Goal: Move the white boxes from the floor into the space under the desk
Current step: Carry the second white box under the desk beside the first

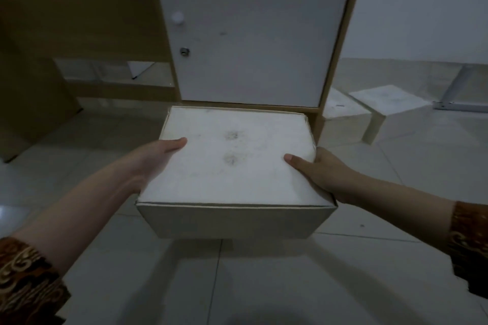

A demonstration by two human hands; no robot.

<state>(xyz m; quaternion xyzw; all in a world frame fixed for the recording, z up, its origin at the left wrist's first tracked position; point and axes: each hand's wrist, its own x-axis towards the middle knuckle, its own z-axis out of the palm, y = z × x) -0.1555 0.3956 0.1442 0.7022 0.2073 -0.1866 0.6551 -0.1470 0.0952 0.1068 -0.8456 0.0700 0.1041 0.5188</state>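
Observation:
A white box (235, 163) with smudges on its lid is held above the tiled floor, in front of the desk's cabinet. My left hand (155, 158) grips its left side, thumb on the lid. My right hand (319, 169) grips its right side, thumb on the lid too. Two more white boxes (346, 116) (390, 111) sit on the floor to the right of the cabinet. The open space under the desk (87, 34) lies to the upper left, dark and backed by a wooden panel.
The desk's cabinet has a white door (253, 34) with a knob and a lock, straight ahead. A wooden side panel (29, 103) bounds the under-desk space on the left. A metal frame (459, 97) lies on the floor at far right.

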